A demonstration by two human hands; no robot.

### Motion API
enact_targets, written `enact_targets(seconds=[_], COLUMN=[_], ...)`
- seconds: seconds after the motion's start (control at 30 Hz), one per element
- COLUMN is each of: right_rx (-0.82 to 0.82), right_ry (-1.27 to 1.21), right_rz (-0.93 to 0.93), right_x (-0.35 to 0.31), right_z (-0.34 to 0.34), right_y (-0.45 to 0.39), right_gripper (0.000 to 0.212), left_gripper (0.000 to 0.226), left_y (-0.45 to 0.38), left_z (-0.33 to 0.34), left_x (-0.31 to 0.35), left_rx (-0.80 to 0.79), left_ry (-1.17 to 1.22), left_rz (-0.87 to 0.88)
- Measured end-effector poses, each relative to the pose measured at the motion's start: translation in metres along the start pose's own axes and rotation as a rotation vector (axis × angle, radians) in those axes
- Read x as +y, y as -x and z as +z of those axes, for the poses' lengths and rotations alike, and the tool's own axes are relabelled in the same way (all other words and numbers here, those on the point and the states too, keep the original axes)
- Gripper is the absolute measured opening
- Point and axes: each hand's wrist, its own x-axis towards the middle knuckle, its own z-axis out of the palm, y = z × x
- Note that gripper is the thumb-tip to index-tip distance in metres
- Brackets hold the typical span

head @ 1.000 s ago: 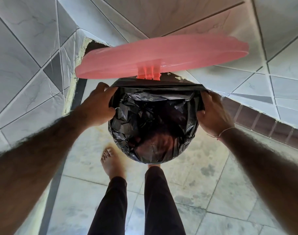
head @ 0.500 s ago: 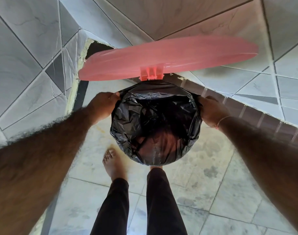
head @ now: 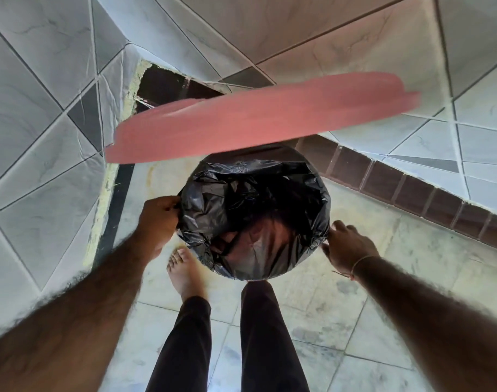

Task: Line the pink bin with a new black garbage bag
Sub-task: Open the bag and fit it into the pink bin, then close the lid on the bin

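Observation:
The black garbage bag (head: 213, 199) lines the round bin and is folded over its whole rim, so the pink wall is hidden; a pinkish tint shows through the bag at the bottom. The pink lid (head: 258, 120) stands raised over the far side, blurred. My left hand (head: 158, 219) pinches the bag's edge on the left of the rim. My right hand (head: 348, 246) is at the right of the rim with fingers spread, its fingertips touching the bag's edge.
The bin stands on a pale tiled floor (head: 355, 306) in a corner of grey tiled walls (head: 38, 137). A dark brown tile skirting (head: 411, 193) runs along the right wall. My bare foot (head: 183, 273) and dark trouser legs are just in front of the bin.
The view has pulled back and up from the bin. My right hand has slid down the rim toward me and opened its fingers. The lid has tilted and blurred.

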Motion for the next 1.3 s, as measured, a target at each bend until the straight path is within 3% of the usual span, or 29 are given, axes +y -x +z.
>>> enact_targets(seconds=[0.07,0.1,0.27,0.37,0.5,0.63,0.8,0.97,1.07,1.13,1.2,1.23,1.3], right_rx=[0.002,0.005,-0.011,0.078,0.167,0.16,0.029,-0.095,0.175,0.35,0.433,0.403,0.309], right_ry=[-0.008,0.002,-0.042,-0.446,-1.18,-1.388,-1.421,-0.817,-0.778,-0.943,-1.385,-1.688,-2.057], right_rz=[0.021,0.037,0.093,0.109,0.333,0.424,0.515,0.41,0.371,0.292,0.186,0.142,-0.003], right_x=[-0.005,-0.006,-0.012,-0.017,-0.019,-0.013,-0.004,-0.011,-0.022,-0.033,-0.04,-0.041,-0.036], right_z=[0.001,-0.001,-0.01,-0.012,-0.02,-0.032,-0.051,-0.053,-0.069,-0.095,-0.128,-0.148,-0.184], right_y=[0.001,-0.001,-0.01,-0.015,-0.003,0.013,0.026,0.029,0.039,0.051,0.064,0.073,0.087], right_gripper=[0.042,0.042,0.038,0.035,0.049,0.037,0.029,0.047,0.034,0.031,0.026,0.029,0.046], left_gripper=[0.026,0.025,0.037,0.033,0.028,0.017,0.008,0.016,0.011,0.012,0.015,0.02,0.03], left_y=[-0.002,-0.004,-0.011,-0.005,0.007,0.022,0.048,0.07,0.079,0.086,0.095,0.1,0.109], left_z=[-0.005,-0.008,-0.028,-0.031,-0.03,-0.033,-0.05,-0.063,-0.069,-0.076,-0.084,-0.087,-0.09], left_x=[-0.004,-0.003,0.001,0.002,-0.003,0.002,0.047,0.087,0.106,0.123,0.139,0.148,0.16], left_rx=[0.095,0.092,-0.192,-0.091,-0.02,0.114,0.234,0.123,0.173,0.242,0.234,0.191,0.084], left_ry=[-0.355,-0.404,0.027,0.155,0.287,0.119,0.005,0.153,0.39,0.54,0.662,0.677,0.626], left_rz=[0.149,0.174,-0.079,-0.102,-0.181,-0.029,0.161,0.138,0.036,0.012,0.056,0.089,0.154])
